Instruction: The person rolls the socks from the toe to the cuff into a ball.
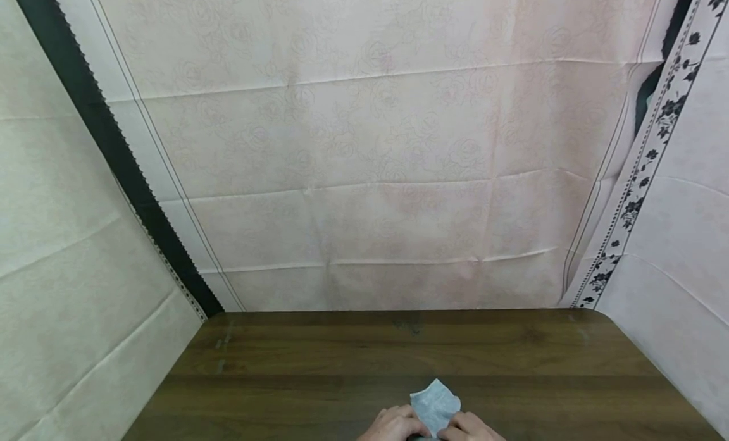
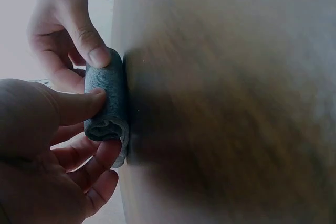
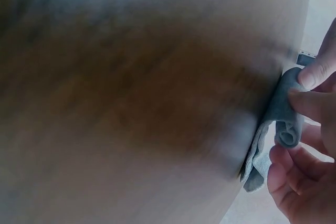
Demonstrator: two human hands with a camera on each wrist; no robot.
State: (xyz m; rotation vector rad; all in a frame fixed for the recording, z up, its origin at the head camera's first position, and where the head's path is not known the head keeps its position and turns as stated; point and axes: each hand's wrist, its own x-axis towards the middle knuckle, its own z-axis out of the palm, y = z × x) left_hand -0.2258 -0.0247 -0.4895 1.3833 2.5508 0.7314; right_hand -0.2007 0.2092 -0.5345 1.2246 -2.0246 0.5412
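A piece of blue-grey knit cloth (image 1: 436, 405) lies at the near edge of the table, partly rolled up. Its pale loose end points away from me across the wood. My left hand (image 1: 392, 423) pinches one end of the roll, thumb on top and fingers beneath. At the other end, my right hand (image 1: 468, 427) grips with thumb and fingers. In the left wrist view the coiled end of the roll (image 2: 107, 100) shows spiral layers. From the right wrist, the roll (image 3: 287, 106) has a flat tail hanging beside it along the table.
The brown wood-grain table (image 1: 342, 352) stretches out in front of me. Pale patterned cloth (image 1: 370, 143) hangs behind it, with a side panel on the left (image 1: 74, 270) and another on the right (image 1: 678, 238).
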